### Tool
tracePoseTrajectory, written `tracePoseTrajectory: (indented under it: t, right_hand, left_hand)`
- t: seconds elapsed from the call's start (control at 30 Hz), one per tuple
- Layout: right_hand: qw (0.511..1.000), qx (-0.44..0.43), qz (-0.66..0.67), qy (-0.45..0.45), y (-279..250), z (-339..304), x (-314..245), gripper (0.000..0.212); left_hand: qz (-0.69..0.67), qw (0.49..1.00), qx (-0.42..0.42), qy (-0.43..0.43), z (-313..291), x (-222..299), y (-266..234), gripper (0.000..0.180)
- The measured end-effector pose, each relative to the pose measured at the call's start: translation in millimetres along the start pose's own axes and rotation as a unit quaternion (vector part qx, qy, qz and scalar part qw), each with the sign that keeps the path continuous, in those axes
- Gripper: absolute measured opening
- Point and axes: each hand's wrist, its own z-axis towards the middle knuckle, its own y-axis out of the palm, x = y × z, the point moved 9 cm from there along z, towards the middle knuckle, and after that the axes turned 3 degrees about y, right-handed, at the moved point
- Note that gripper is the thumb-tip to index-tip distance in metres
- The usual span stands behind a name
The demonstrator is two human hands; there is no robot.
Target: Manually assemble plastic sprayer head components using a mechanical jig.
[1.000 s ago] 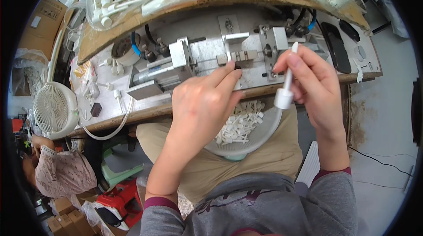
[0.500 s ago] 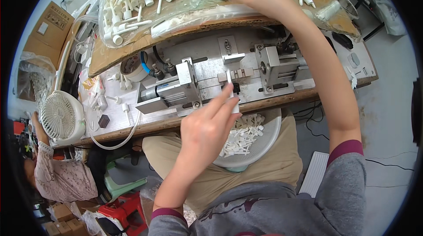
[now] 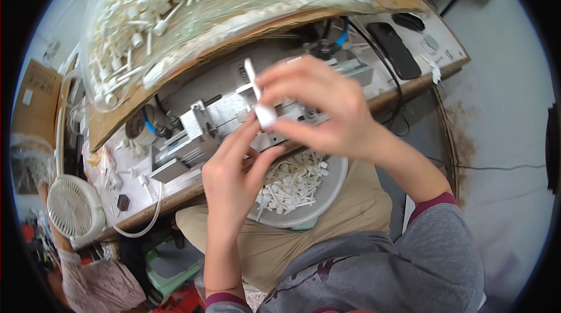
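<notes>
A small white plastic scoop (image 3: 266, 117), slightly blurred, is pinched between the thumb and fingers of my right hand (image 3: 327, 105). Its handle points up and away, above the metal clamping fixture (image 3: 198, 126) on the bench. Just left of the scoop's cup is my left hand (image 3: 228, 164), its thumb spread from the fingers. The left fingertips reach the fixture's middle, close to the scoop; whether they touch it I cannot tell. My right hand covers much of the fixture's centre and right side. Below, a round basket (image 3: 338, 187) on my lap holds many white scoops.
A cardboard shelf (image 3: 228, 51) over the fixture bears a heap of white scoops (image 3: 158, 6) on clear plastic. A white fan (image 3: 76, 207) stands at the bench's left end. A black phone (image 3: 394, 50) lies on the right. Another person's sleeve (image 3: 99, 284) shows at lower left.
My right hand has come down from the heap to the fixture, bringing a scoop. My left fingers, earlier closed round a white piece at the fixture, are now apart. The whole view has shifted.
</notes>
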Motion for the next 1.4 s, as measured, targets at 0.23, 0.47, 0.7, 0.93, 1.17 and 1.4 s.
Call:
tracePoseTrajectory:
  t: [0.23, 0.47, 0.7, 0.93, 1.17, 1.4]
  right_hand:
    - [0.999, -0.021, -0.005, 0.050, -35, -50, -16, 0.031]
    - [0.780, 0.150, -0.548, 0.264, -266, -122, 151, 0.017]
    - [0.676, -0.059, -0.623, 0.390, -273, -149, 248, 0.013]
    - [0.903, 0.160, 0.074, 0.392, -156, -115, 137, 0.013]
    - [0.790, -0.084, 0.423, 0.436, 22, -101, 9, 0.014]
    - [0.827, -0.089, 0.416, 0.367, 44, -98, -3, 0.010]
  left_hand:
    - [-0.405, 0.904, -0.026, -0.133, -21, 11, 26, 0.027]
    - [-0.349, 0.928, -0.026, -0.130, -33, 22, 22, 0.023]
    - [-0.306, 0.940, -0.033, -0.148, -41, 16, 26, 0.029]
    - [-0.188, 0.966, 0.066, -0.164, -38, -12, 14, 0.054]
    - [-0.146, 0.978, 0.069, -0.135, -35, -10, 17, 0.049]
    - [-0.162, 0.973, 0.091, -0.135, -44, -11, 7, 0.044]
